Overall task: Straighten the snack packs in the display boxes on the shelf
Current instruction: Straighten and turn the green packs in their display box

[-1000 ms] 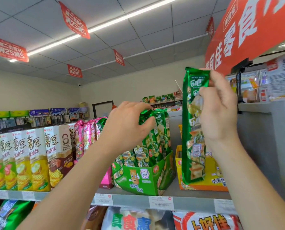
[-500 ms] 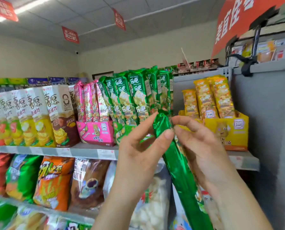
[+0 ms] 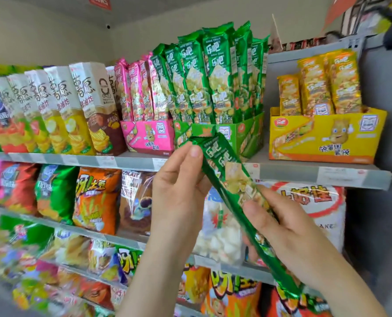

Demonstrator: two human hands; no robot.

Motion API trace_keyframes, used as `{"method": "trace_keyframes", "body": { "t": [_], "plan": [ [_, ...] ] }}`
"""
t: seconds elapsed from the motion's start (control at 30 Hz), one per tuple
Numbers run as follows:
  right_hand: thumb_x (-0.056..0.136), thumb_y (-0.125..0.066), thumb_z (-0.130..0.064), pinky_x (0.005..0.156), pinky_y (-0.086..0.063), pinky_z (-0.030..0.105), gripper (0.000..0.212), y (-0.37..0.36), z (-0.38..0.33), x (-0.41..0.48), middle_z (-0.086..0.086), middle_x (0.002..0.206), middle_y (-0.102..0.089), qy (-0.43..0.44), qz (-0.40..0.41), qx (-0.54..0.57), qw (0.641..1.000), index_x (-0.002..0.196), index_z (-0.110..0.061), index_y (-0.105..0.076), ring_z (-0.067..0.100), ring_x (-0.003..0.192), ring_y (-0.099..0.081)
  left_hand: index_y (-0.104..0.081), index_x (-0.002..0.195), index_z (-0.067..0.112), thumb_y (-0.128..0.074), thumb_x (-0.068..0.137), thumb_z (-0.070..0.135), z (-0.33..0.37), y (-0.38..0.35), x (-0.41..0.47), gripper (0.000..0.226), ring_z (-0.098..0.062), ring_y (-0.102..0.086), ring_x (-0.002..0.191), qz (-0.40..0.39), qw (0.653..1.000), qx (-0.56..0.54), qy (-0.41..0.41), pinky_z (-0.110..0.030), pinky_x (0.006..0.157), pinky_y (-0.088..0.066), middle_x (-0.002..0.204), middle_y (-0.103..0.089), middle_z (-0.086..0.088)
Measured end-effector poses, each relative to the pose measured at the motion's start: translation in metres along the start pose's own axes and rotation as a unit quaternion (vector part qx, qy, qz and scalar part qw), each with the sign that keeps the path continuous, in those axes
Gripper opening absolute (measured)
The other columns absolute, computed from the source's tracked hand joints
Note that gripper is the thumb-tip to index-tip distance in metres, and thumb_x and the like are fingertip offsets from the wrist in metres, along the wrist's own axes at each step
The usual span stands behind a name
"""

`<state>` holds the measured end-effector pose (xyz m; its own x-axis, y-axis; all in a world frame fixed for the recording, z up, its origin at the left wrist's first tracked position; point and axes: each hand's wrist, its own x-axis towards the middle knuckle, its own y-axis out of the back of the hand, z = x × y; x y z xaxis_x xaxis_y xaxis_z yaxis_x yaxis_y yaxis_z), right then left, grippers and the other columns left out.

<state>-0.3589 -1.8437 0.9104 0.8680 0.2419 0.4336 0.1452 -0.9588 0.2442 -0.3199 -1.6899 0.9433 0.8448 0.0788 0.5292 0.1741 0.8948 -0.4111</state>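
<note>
Setting: shop snack aisle, a stocked shelf (image 3: pixel 282 173) carrying the green display box (image 3: pixel 243 133).
Right hand (image 3: pixel 288 227): nearest, below and right of that box; thumb across the middle of the green snack pack (image 3: pixel 234 186), fingers curled under it.
Left hand (image 3: pixel 179 197): just below the box front, pinching the pack's top end between thumb and fingertips.
Pack position: slanted, top end in front of the box's front wall, outside the box.
Change: a second ago the right hand alone held it high; now it is lowered, with both hands on it.
Meaning: probably being turned and smoothed before rejoining the upright packs (image 3: pixel 213 76); return not yet done.
Beyond: pink display box (image 3: pixel 149 136) left of the green one, yellow display box (image 3: pixel 323 136) right.
</note>
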Motion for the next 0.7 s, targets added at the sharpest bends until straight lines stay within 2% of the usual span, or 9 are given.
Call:
{"method": "trace_keyframes", "body": {
  "t": [0.07,0.17,0.23,0.3,0.37,0.43,0.53,0.6,0.7],
  "plan": [
    [0.082,-0.047,-0.074,0.05,-0.05,0.024,0.032,-0.003,0.0,-0.004,-0.008,0.072,-0.07,0.016,0.027,-0.096,0.995,0.107,-0.056,-0.056,0.01,0.052,-0.064,-0.075,0.084,0.026,-0.064,0.08,0.045,0.002,0.008,-0.003,0.022,-0.014,-0.058,0.075,0.014,0.999,0.045,0.0,-0.028,0.072,-0.052,0.076,-0.062,0.002],
    [0.077,-0.044,-0.08,0.053,-0.045,0.019,0.034,-0.007,-0.002,-0.009,-0.022,0.082,-0.069,0.027,0.05,-0.2,0.978,0.109,-0.068,-0.046,0.0,0.057,-0.062,-0.077,0.088,0.025,-0.068,0.074,0.048,0.003,0.02,-0.01,0.029,-0.009,-0.052,0.066,0.052,0.995,0.078,0.018,-0.02,0.06,-0.047,0.074,-0.061,0.005],
    [0.074,-0.044,-0.084,0.057,-0.046,0.017,0.042,-0.012,-0.002,-0.012,-0.026,0.083,-0.068,0.023,0.062,-0.219,0.973,0.11,-0.064,-0.047,0.0,0.064,-0.063,-0.078,0.085,0.019,-0.072,0.07,0.043,0.004,0.028,-0.014,0.029,-0.014,-0.052,0.071,0.069,0.994,0.069,0.039,-0.024,0.06,-0.045,0.078,-0.063,-0.002],
    [0.07,-0.045,-0.087,0.062,-0.049,0.022,0.052,-0.018,0.0,-0.017,-0.024,0.086,-0.069,0.006,0.065,-0.222,0.973,0.113,-0.058,-0.05,0.002,0.068,-0.064,-0.078,0.078,0.015,-0.074,0.072,0.03,0.005,0.034,-0.019,0.017,-0.021,-0.051,0.075,0.067,0.995,0.034,0.072,-0.03,0.063,-0.043,0.081,-0.065,-0.008],
    [0.069,-0.046,-0.087,0.065,-0.051,0.025,0.051,-0.024,0.004,-0.021,-0.028,0.091,-0.069,-0.004,0.066,-0.222,0.973,0.111,-0.06,-0.051,-0.001,0.073,-0.066,-0.076,0.068,0.016,-0.069,0.076,0.023,0.004,0.039,-0.024,0.012,-0.017,-0.051,0.068,0.069,0.993,-0.007,0.097,-0.027,0.06,-0.042,0.071,-0.064,-0.003],
    [0.069,-0.049,-0.083,0.068,-0.052,0.023,0.045,-0.031,0.007,-0.023,-0.034,0.095,-0.066,-0.007,0.062,-0.223,0.973,0.107,-0.061,-0.05,-0.004,0.079,-0.065,-0.076,0.071,0.016,-0.066,0.077,0.023,0.002,0.045,-0.03,0.013,-0.017,-0.052,0.07,0.077,0.989,-0.05,0.114,-0.03,0.066,-0.043,0.073,-0.063,-0.004],
    [0.068,-0.05,-0.083,0.069,-0.054,0.028,0.05,-0.035,0.012,-0.029,-0.022,0.097,-0.068,-0.043,0.012,-0.219,0.975,0.108,-0.056,-0.044,0.005,0.078,-0.067,-0.071,0.095,0.01,-0.072,0.074,0.025,-0.002,0.06,-0.032,0.026,-0.029,-0.048,0.095,0.12,0.975,-0.122,0.144,-0.043,0.09,-0.038,0.098,-0.058,-0.017],
    [0.067,-0.049,-0.085,0.067,-0.052,0.032,0.056,-0.036,0.014,-0.033,-0.005,0.088,-0.071,-0.088,-0.053,-0.206,0.973,0.113,-0.054,-0.04,0.013,0.067,-0.066,-0.069,0.095,0.012,-0.076,0.07,0.028,-0.001,0.072,-0.03,0.031,-0.029,-0.051,0.097,0.132,0.969,-0.152,0.142,-0.049,0.1,-0.035,0.098,-0.06,-0.016],
    [0.071,-0.054,-0.078,0.051,-0.043,0.024,0.054,-0.044,0.017,-0.038,0.006,0.068,-0.065,-0.094,-0.064,-0.167,0.979,0.115,-0.048,-0.048,0.018,0.052,-0.06,-0.071,0.096,0.017,-0.082,0.068,0.035,0.001,0.087,-0.031,0.035,-0.022,-0.063,0.1,0.064,0.976,-0.171,0.118,-0.046,0.106,-0.041,0.101,-0.07,-0.007]
  ]
}}
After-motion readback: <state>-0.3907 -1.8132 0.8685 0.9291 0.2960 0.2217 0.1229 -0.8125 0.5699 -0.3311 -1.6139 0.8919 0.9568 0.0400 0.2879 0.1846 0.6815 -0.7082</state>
